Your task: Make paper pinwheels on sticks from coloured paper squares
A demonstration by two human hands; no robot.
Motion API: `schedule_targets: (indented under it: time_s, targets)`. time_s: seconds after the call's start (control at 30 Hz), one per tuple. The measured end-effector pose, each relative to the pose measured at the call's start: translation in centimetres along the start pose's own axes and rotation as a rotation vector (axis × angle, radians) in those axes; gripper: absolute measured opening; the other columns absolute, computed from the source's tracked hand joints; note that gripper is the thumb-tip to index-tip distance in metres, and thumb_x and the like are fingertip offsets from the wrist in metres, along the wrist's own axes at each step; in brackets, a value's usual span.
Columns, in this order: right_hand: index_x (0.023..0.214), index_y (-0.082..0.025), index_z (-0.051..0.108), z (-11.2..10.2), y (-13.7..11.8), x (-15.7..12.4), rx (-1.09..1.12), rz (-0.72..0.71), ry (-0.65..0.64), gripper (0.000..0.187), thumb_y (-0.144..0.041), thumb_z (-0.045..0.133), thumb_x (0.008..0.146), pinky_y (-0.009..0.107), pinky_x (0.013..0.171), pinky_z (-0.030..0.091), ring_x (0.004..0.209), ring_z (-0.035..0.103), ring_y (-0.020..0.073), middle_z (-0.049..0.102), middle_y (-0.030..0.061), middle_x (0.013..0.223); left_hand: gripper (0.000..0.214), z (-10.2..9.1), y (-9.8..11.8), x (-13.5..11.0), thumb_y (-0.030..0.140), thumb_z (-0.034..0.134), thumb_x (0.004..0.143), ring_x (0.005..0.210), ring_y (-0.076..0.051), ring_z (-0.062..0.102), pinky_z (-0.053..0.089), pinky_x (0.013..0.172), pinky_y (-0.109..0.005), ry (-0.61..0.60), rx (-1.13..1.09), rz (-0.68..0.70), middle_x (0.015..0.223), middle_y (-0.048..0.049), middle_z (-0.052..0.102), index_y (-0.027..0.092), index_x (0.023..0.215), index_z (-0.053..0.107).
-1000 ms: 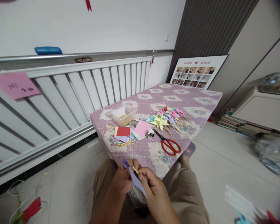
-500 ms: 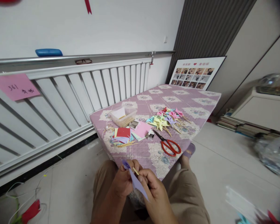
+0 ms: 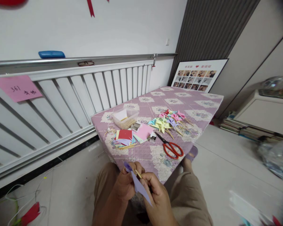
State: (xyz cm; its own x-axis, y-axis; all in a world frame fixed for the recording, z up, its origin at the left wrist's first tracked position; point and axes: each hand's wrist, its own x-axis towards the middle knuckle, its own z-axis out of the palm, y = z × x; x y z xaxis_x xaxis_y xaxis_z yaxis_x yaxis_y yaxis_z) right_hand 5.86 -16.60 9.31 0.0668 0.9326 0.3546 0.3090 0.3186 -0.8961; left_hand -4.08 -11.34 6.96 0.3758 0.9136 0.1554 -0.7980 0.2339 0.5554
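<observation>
Two hands meet at the lower middle of the head view, just in front of the near edge of the surface (image 3: pixel 143 155). The left hand (image 3: pixel 124 182) clamps its fingers on a purple paper (image 3: pixel 140 188); the fingers of the right hand (image 3: pixel 157 191) are closed on a short wooden stick (image 3: pixel 138 173), with the paper's lower tip across the thumb (the inner fingertips are hidden). A strip of cloth lies between the hands and the scissors (image 3: pixel 165 143), which leaves them elbow room. The right edge slants toward the upper right, with smooth, glossy floor tiles (image 3: pixel 221 175) beyond; at upper left, the far edge runs beside the ribbed white radiator (image 3: pixel 110 86).

The quilted cloth is mauve with pale floral diamonds. Red loop handles and dark blades mark the scissors. Right of centre, pointed paper pinwheels (image 3: pixel 163 124) on thin sticks overlap in a heap. Near centre stand a translucent plastic box (image 3: pixel 117 121), a stack of square papers (image 3: pixel 124 134) and a pink sheet (image 3: pixel 144 131).
</observation>
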Motion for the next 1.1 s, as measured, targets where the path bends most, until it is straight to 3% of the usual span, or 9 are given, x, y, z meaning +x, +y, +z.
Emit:
schedule_targets:
  time_s: [0.17,0.33,0.67,1.1]
  targets:
    - [0.079,-0.022,0.056,0.0,0.0,-0.1,-0.057,-0.092,0.049,0.012,-0.02,0.048,0.087,0.017,0.051,0.044,0.053,0.055,0.0106,0.058,-0.0036,0.063,0.032,0.3,0.1,0.0,0.032,0.069,0.073,0.051,-0.007,0.039,0.034,0.051,-0.02,-0.01,0.007,0.008,0.057,0.0041,0.042,0.017,0.054,0.048]
    - [0.081,-0.021,0.057,0.1,0.0,-0.1,-0.083,-0.14,0.062,0.011,-0.017,0.049,0.087,0.017,0.052,0.045,0.054,0.058,0.0106,0.06,-0.0033,0.064,0.029,0.7,0.3,-0.2,0.031,0.072,0.069,0.054,-0.009,0.041,0.035,0.053,-0.022,0.029,0.018,0.01,0.058,0.0038,0.043,0.018,0.055,0.051]
    - [0.079,-0.023,0.053,0.0,0.2,-0.1,-0.167,-0.218,0.078,0.014,-0.015,0.046,0.088,0.019,0.051,0.045,0.053,0.058,0.0117,0.061,-0.0027,0.064,0.029,0.8,0.2,-0.1,0.037,0.07,0.071,0.057,-0.01,0.041,0.035,0.056,-0.024,-0.005,0.017,0.024,0.059,0.0031,0.042,0.018,0.059,0.053]
    - [0.096,-0.025,0.052,-0.5,0.0,0.3,-0.28,-0.373,0.089,0.021,-0.008,0.044,0.087,0.021,0.056,0.048,0.059,0.062,0.0135,0.063,-0.0014,0.071,0.026,1.0,-0.1,-0.1,0.037,0.07,0.072,0.064,-0.011,0.045,0.039,0.064,-0.026,-0.01,-0.029,0.061,0.064,0.0027,0.042,0.019,0.063,0.053]
